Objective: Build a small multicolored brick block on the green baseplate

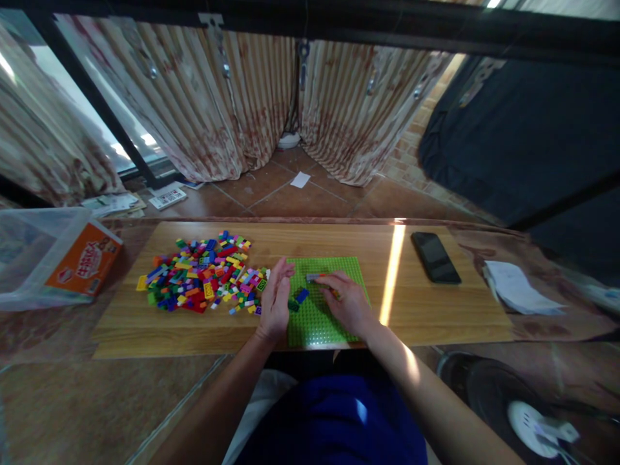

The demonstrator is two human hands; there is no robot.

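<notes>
A green studded baseplate (314, 329) lies flat on the wooden board in front of me. My left hand (276, 300) stands on edge along its left side, fingers stretched out and holding nothing. Over the plate's middle, my right hand (346, 303) has its fingers bent, the fingertips at a long grey brick (314, 277). Some orange shows beside that brick, and the fingers partly cover it. Between the hands are a blue brick (302, 296) and a dark green brick (293, 305) on the plate. Small yellow and orange bits show under my right fingers, too covered to make out.
Left of the plate spreads a heap of loose coloured bricks (194, 274). A clear plastic box (39, 258) with an orange label stands at the far left. On the right lie a black phone (436, 258) and white papers (520, 286). The wooden board (329, 239) has a sunlit strip.
</notes>
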